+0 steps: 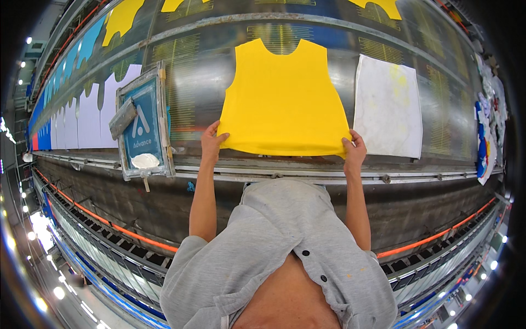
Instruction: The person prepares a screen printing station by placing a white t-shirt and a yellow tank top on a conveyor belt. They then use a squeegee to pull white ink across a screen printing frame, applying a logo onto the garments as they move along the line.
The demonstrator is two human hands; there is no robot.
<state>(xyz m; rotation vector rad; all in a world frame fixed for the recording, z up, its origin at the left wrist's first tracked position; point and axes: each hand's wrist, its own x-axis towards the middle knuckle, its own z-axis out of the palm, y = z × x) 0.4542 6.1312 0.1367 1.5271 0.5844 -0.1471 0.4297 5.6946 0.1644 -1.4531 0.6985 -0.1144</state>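
A yellow cut shirt panel [285, 101] lies spread on the shiny table [208, 60], its scooped neckline at the far side and its hem toward me. My left hand [212, 141] pinches the panel's near left corner between thumb and fingers. At the near right corner, my right hand [354, 147] grips the hem the same way. To the left of the panel rests a screen printing frame [156, 118] with a blue-green mesh, a squeegee-like block [123, 119] lying on its left side and a blob of white paste [145, 160] near its lower edge.
Right of the panel lies a white cloth [388, 107] with faint yellow stains. White panels [87, 118] and light blue ones [86, 46] line the left; more yellow pieces [121, 21] lie across the far side. A metal rail [246, 176] runs along the near edge. Crumpled fabrics [486, 120] sit far right.
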